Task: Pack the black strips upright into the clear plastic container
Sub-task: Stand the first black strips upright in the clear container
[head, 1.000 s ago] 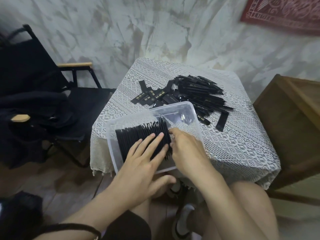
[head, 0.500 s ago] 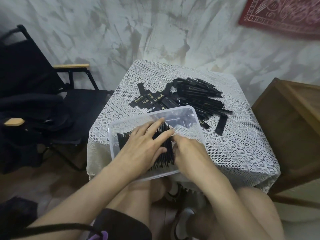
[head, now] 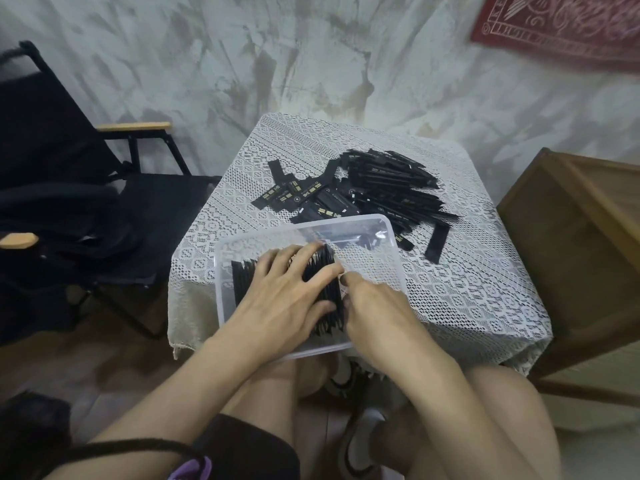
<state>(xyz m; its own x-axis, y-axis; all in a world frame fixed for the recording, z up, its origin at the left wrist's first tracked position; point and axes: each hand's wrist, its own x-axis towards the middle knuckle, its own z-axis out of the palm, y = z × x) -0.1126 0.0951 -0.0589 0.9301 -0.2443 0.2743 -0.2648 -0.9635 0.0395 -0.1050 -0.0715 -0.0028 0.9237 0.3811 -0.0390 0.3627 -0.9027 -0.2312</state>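
A clear plastic container [head: 388, 233] sits at the near edge of the small table and overhangs it slightly. Its left half holds a row of black strips standing upright [head: 242, 271]. My left hand [head: 280, 299] lies flat on top of that row, fingers straight and spread toward the right end. My right hand [head: 377, 310] is against the row's right end, its fingertips hidden behind the strips. A loose pile of black strips [head: 384, 192] lies on the table behind the container. One strip [head: 436, 242] lies apart at the right.
The table has a white lace cloth [head: 467, 289]. A black folding chair [head: 104, 209] stands to the left, a wooden piece of furniture [head: 571, 244] to the right. My knees are under the table's near edge.
My left hand slid from the near side of the row up onto its top, toward the right end. My right hand stayed at the row's right end. The container's position is unchanged.
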